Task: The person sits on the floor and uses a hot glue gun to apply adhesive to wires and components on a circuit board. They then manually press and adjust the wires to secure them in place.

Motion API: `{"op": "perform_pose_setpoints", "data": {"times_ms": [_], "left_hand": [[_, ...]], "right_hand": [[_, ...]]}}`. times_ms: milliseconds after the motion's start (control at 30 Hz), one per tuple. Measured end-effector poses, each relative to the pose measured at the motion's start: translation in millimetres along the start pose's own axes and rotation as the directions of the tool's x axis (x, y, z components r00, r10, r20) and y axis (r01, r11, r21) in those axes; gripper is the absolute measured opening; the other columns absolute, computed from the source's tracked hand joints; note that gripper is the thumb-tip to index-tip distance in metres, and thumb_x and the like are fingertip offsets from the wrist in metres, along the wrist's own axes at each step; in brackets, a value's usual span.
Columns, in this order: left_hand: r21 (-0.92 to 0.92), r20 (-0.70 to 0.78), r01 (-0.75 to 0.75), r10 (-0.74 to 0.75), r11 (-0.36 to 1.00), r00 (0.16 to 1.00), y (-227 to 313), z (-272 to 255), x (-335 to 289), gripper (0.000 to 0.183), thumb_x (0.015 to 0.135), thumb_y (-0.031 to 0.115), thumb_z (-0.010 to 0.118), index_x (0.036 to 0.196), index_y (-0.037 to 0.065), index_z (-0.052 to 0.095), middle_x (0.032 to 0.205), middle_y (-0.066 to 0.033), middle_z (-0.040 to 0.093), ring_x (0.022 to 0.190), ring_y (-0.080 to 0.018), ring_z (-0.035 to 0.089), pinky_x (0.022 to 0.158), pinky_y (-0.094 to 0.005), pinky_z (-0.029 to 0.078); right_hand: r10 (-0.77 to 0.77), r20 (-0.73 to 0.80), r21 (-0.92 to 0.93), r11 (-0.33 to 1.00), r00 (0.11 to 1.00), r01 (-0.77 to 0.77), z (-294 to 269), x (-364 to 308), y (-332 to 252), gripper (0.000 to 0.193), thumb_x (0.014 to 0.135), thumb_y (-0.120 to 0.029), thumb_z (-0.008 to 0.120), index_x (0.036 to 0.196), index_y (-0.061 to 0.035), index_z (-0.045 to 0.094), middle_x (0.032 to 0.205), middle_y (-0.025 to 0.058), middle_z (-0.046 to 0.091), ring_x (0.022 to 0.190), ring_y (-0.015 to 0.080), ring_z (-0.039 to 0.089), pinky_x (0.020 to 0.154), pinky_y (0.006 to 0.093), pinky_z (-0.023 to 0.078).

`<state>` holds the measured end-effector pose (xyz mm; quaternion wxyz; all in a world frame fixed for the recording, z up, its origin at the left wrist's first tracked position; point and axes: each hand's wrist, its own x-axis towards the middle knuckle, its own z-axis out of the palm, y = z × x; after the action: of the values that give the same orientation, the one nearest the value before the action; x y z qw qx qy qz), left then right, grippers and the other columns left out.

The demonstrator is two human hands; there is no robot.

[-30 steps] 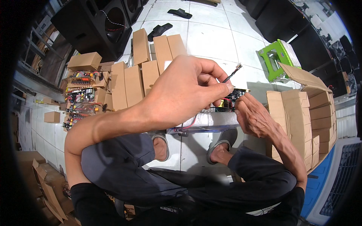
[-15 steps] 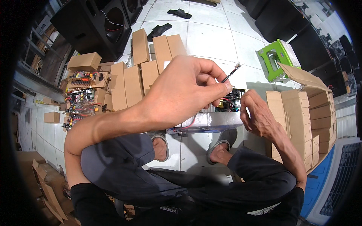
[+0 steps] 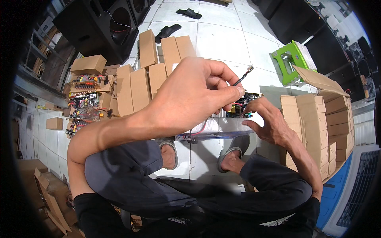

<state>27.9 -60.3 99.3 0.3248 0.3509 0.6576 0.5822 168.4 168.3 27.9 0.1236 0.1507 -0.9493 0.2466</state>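
- Two hands over the knees: left hand (image 3: 190, 93) raised, fingertips pinching a thin black lead (image 3: 243, 77) with a small connector at its tip.
- Right hand (image 3: 270, 123), fingers spread, touches the circuit board (image 3: 242, 107) on the long silvery unit (image 3: 214, 129) lying on the floor just beyond the sandals.
- Best kept pinched near the connector, I'd judge.
- Cardboard cartons (image 3: 317, 115) crowd the right; open tile (image 3: 222, 35) lies beyond.

White tiled floor (image 3: 222, 35) bears upright cardboard boxes (image 3: 158, 59), black sandals (image 3: 168, 31), a green stool (image 3: 291, 59) and black speakers (image 3: 99, 27)
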Motion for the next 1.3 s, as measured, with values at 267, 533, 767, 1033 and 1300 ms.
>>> {"op": "perform_pose_setpoints", "data": {"times_ms": [267,533,767,1033,1300], "left_hand": [[0.018,-0.013,0.000,0.000,1.000,1.000,0,1,0,0.024,0.093,0.014,0.065,0.099,-0.009,0.067,0.070,-0.0048,0.068,0.062,-0.0051,0.057,0.057,-0.0225,0.045],[0.010,-0.002,0.002,-0.002,1.000,1.000,0,1,1,0.024,0.093,0.013,0.065,0.100,-0.010,0.067,0.071,-0.0045,0.068,0.062,-0.0050,0.057,0.057,-0.0224,0.045],[0.020,-0.002,-0.006,0.006,1.000,1.000,-1,1,1,0.024,0.093,0.013,0.065,0.099,-0.010,0.067,0.070,-0.0046,0.068,0.061,-0.0050,0.057,0.057,-0.0226,0.044],[0.026,-0.010,-0.009,0.009,1.000,1.000,-3,0,1,0.024,0.093,0.013,0.065,0.100,-0.010,0.067,0.070,-0.0047,0.068,0.061,-0.0050,0.057,0.056,-0.0229,0.044],[0.008,-0.008,-0.008,0.008,1.000,1.000,0,1,0,0.025,0.093,0.013,0.065,0.100,-0.010,0.067,0.071,-0.0050,0.068,0.062,-0.0051,0.057,0.056,-0.0225,0.045]], "right_hand": [[0.039,-0.066,-0.110,0.993,0.997,-0.046,6,-4,13,0.018,0.080,0.002,0.072,0.096,-0.0007,0.064,0.094,0.0125,0.064,0.088,0.0310,0.063,0.074,0.0404,0.053],[-0.021,0.040,-0.222,0.974,0.999,0.030,8,-2,15,0.016,0.082,0.000,0.069,0.096,0.0029,0.062,0.089,0.0118,0.059,0.084,0.0290,0.058,0.071,0.0391,0.050],[-0.080,0.186,-0.302,0.944,0.979,0.134,6,-1,12,0.029,0.072,0.010,0.066,0.097,0.0021,0.054,0.095,0.0155,0.055,0.088,0.0341,0.055,0.077,0.0425,0.048],[-0.011,0.084,-0.185,0.982,0.996,0.027,9,0,11,0.012,0.083,0.004,0.058,0.093,0.0045,0.050,0.088,0.0170,0.050,0.082,0.0325,0.051,0.074,0.0416,0.045],[0.095,0.048,-0.241,0.967,0.994,-0.081,4,-3,14,0.009,0.087,0.002,0.057,0.091,0.0017,0.048,0.086,0.0166,0.051,0.081,0.0324,0.052,0.074,0.0416,0.045]]}}
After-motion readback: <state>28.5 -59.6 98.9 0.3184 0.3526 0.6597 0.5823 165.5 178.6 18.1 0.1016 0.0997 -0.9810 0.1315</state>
